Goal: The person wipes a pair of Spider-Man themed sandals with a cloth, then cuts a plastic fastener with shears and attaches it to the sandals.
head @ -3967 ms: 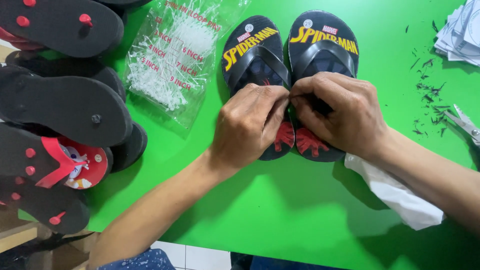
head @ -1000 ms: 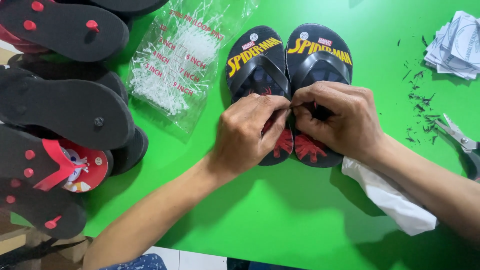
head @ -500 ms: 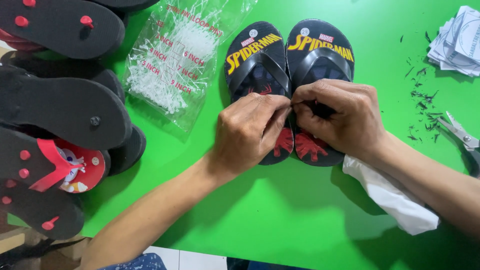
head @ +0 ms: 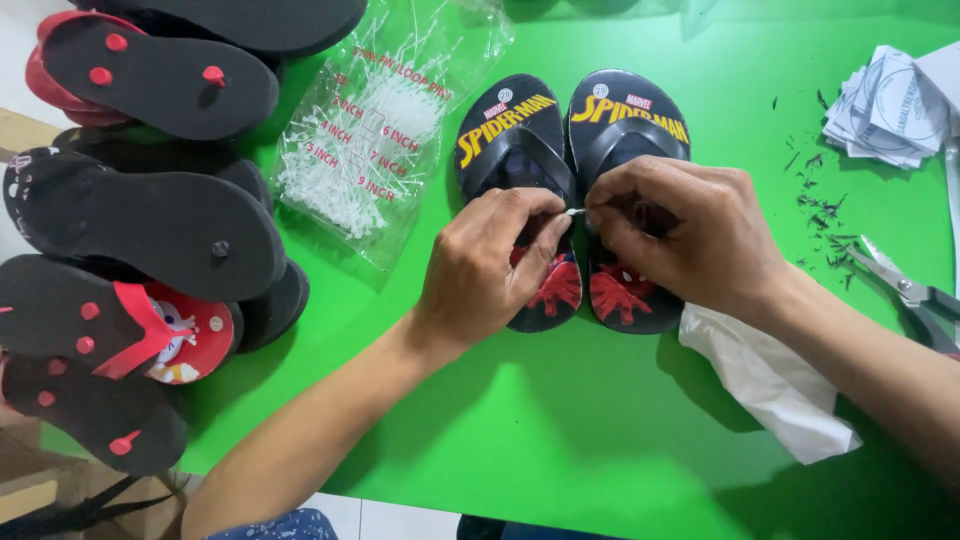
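Left hand (head: 490, 265) and right hand (head: 680, 235) pinching small white fastener (head: 574, 212) between them, over dark flip-flop pair (head: 570, 130) on green bench (head: 520, 430); clear bag of plastic ties (head: 375, 150) just beside; scissors (head: 900, 290) at right.

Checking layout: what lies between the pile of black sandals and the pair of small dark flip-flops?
In the head view, a clear plastic bag of white loop pins lies on the green table between them.

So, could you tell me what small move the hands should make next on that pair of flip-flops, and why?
Probably draw the white plastic loop pin snug. The left hand and right hand pinch it between their fingertips right where the straps of the two dark flip-flops meet. The sandals lie side by side on the green table, so tightening should tie them as a pair.
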